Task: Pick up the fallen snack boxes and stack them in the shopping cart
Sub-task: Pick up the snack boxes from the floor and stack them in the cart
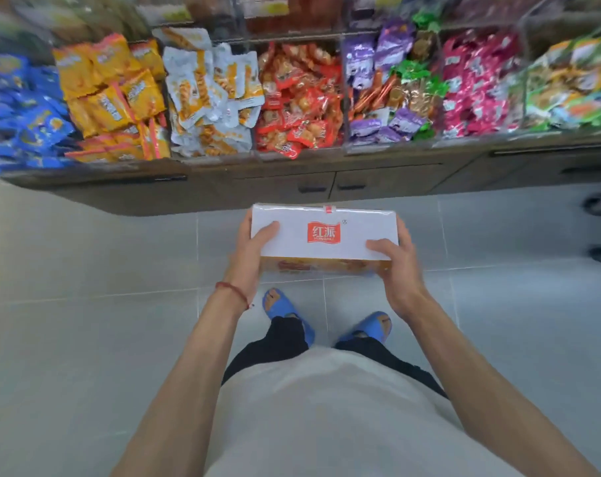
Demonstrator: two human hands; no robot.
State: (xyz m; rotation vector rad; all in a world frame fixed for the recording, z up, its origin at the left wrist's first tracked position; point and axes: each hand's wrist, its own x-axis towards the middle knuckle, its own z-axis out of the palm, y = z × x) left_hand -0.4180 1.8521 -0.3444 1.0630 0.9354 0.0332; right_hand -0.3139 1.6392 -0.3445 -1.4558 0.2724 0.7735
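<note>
Fingers (268, 232): both thumbs lie flat on the box top. The other fingers curl round the short ends and under, mostly hidden.

The left hand (249, 249) grips the 9 o'clock end and the right hand (395, 266) grips the 3 o'clock end. It's a two-handed clamp and looks even.

The snack box (326, 235) is off the floor (85, 270), held level ahead of the torso. White logo face is up, and the long axis runs 9-to-3.

The shelf (292, 98) of bagged snacks is at 12 o'clock, close behind the box.

Two dark wheels (600, 204) sit at the 3 o'clock frame edge, probably the cart's casters. The basket is out of view.

Key relation: the cart lies off the box's right end, so the right hand is nearer. My read is that the next move is a turn toward 3 o'clock, leading with that end and keeping the box flat so it stacks.

No other fallen boxes are visible on the floor from here.
</note>
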